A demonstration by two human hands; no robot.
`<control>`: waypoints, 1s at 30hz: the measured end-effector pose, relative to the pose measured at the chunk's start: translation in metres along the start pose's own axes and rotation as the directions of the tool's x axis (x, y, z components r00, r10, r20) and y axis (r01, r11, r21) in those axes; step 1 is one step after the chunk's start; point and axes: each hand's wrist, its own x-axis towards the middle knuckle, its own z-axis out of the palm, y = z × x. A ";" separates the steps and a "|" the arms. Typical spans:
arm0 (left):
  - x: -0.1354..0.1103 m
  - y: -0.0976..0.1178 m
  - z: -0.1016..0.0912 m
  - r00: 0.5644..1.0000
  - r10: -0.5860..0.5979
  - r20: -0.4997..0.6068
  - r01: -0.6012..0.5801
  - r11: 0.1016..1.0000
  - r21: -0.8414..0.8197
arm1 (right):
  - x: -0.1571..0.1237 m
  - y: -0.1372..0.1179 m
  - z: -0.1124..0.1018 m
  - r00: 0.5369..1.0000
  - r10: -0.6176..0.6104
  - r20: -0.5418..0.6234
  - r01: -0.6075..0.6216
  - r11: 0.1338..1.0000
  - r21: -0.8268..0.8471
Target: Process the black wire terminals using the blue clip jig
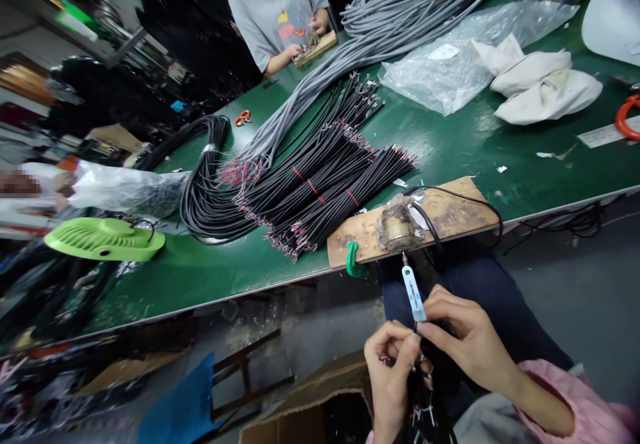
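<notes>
Below the table edge, my left hand (393, 367) is closed in a pinch around thin black cables (423, 411) with red and white wire ends. A light blue slotted plastic piece (412, 291) hangs from a metal shaft that points down from a round, grimy motor (397, 227). Beside it my right hand (457, 337) pinches the lower end of this piece, where a dark and red wire end meets it. The fingers partly hide that contact. A wooden board (455, 207) carries the motor, and a green clamp (354, 261) grips its edge.
Bundles of short black cables (320, 194) lie on the green table (200, 284), with grey cables (320, 91) behind. A green fan (105, 239), plastic bag (440, 77), white cloth (550, 87) and orange-handled tool (627, 117) surround them. A co-worker (280, 17) sits opposite. Below stands a cardboard box (310, 397).
</notes>
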 end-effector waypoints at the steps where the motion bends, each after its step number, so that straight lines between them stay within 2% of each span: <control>1: 0.001 0.001 0.001 1.000 0.003 0.001 -0.003 1.000 -0.002 | 0.000 -0.001 0.001 0.999 -0.037 -0.015 0.037 0.999 -0.032; 3: 0.002 0.003 0.001 1.000 0.017 0.006 -0.017 1.000 -0.014 | 0.000 -0.002 0.001 0.996 -0.090 -0.023 0.088 0.992 -0.089; 5: 0.002 0.004 0.001 0.999 0.028 0.020 -0.027 0.999 -0.028 | 0.000 -0.001 -0.001 0.997 -0.076 -0.014 0.074 0.994 -0.086; 9: 0.003 0.005 -0.002 0.999 0.016 0.044 -0.015 1.000 -0.025 | 0.003 0.001 -0.005 0.997 0.063 0.055 -0.066 0.996 0.060; 13: 0.006 0.006 -0.005 0.993 -0.001 0.121 0.000 1.000 0.007 | 0.006 0.000 -0.007 0.989 0.075 0.124 -0.089 0.990 0.113; 17: 0.007 0.010 -0.008 0.987 0.036 0.155 -0.047 0.997 0.065 | 0.022 -0.002 -0.014 0.956 0.202 0.214 -0.251 0.939 0.234; 20: 0.005 0.015 -0.010 0.980 0.098 0.175 -0.120 0.986 0.119 | 0.043 -0.007 -0.017 0.944 0.290 0.156 -0.323 0.910 0.260; 24: 0.006 0.026 -0.005 0.959 0.234 0.158 -0.261 0.949 0.178 | 0.061 -0.014 -0.009 0.936 0.303 0.178 -0.344 0.894 0.287; 27: 0.012 0.034 0.002 0.908 0.401 0.125 -0.419 0.880 0.222 | 0.060 -0.013 -0.001 0.934 0.303 0.191 -0.352 0.877 0.328; 30: 0.018 0.038 0.007 0.851 0.510 0.126 -0.521 0.788 0.327 | 0.054 -0.009 0.006 0.916 0.341 0.214 -0.402 0.754 0.520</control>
